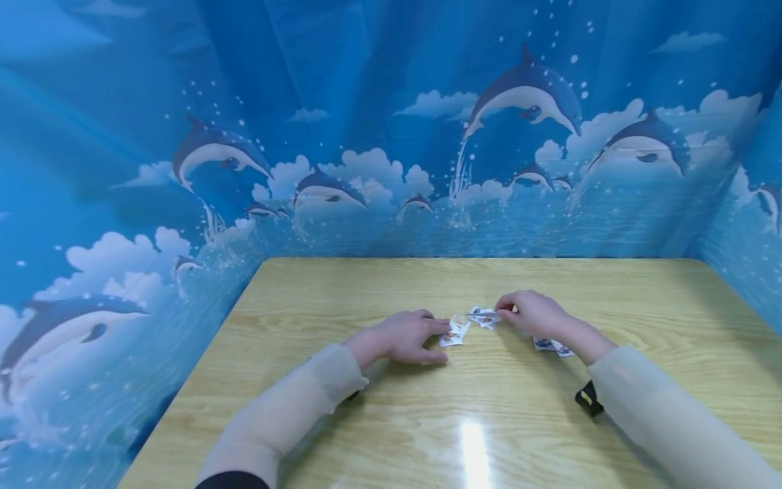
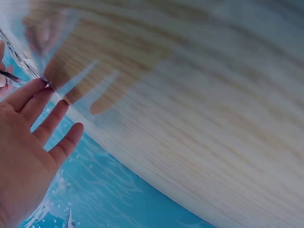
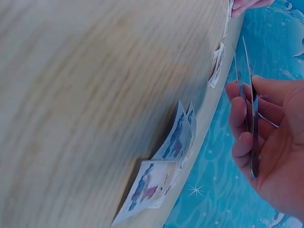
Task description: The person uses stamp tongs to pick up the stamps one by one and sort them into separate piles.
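Note:
In the head view my left hand [image 1: 412, 336] rests on the table, its fingertips on a small white printed paper piece [image 1: 455, 334]. The left wrist view shows those fingers [image 2: 58, 118] spread and nearly straight. My right hand [image 1: 534, 316] holds metal tweezers [image 3: 255, 137] between thumb and fingers, with the tips slightly apart in the right wrist view. The tweezers point left, over another printed paper piece [image 1: 487, 322]. Whether they touch it I cannot tell. Beneath the right wrist lie more printed pieces [image 1: 544, 343], with curled edges and coloured figures.
A pale wood-grain table [image 1: 391, 421] spreads under both arms. Behind and beside it hangs a blue curtain [image 1: 379, 102] with dolphins and clouds. A small black object [image 1: 588, 399] shows beneath the right sleeve.

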### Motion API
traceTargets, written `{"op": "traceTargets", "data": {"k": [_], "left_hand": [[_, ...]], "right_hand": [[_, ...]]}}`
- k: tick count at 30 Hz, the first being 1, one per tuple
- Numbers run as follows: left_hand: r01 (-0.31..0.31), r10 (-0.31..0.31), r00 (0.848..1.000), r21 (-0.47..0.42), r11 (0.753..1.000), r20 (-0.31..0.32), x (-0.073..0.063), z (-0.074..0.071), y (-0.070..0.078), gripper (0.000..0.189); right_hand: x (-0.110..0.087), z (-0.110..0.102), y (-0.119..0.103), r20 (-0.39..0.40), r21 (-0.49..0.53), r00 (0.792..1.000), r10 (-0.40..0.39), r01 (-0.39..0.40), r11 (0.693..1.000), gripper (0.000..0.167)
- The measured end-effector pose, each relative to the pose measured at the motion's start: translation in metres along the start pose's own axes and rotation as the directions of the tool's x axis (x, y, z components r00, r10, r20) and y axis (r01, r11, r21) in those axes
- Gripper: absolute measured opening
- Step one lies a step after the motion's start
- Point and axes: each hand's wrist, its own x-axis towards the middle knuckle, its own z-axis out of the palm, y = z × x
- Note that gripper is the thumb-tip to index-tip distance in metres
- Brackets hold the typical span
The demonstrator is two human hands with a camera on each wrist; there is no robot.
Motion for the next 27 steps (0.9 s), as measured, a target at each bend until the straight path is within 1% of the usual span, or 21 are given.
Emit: {"op": "traceTargets", "data": {"k": [4, 11, 16, 23, 27], "left_hand": [[0.009, -0.009, 1.000, -0.005, 1.000, 0.007, 0.0001, -0.0002, 0.0001, 0.072], [0.019, -0.019, 1.000, -0.002, 1.000, 0.012, 0.0000, -0.0008, 0.0007, 0.072], [0.027, -0.027, 1.000, -0.005, 1.000, 0.014, 0.0002, -0.0005, 0.0010, 0.072], [0.019, -0.019, 1.000, -0.007, 1.000, 0.003, 0.0000, 0.0008, 0.0003, 0.072], [0.018, -0.018, 1.000, -0.011, 1.000, 0.003, -0.0002, 0.0003, 0.0005, 0.072]], "right_hand": [[0.0036, -0.0004, -0.0010, 0.016, -0.005, 1.000, 0.007, -0.007, 1.000, 0.020], [0.0042, -0.0017, -0.0045, 0.034, 0.001, 0.999, 0.001, -0.001, 1.000, 0.019], [0.0055, -0.0015, -0.0047, 0.046, 0.029, 0.999, 0.010, -0.011, 1.000, 0.019], [0.0071, -0.0028, -0.0009, 0.070, 0.091, 0.997, 0.028, -0.035, 0.995, 0.022], [0.0048, -0.0050, 0.0005, 0.087, 0.110, 0.996, 0.011, -0.020, 0.994, 0.020]]}}
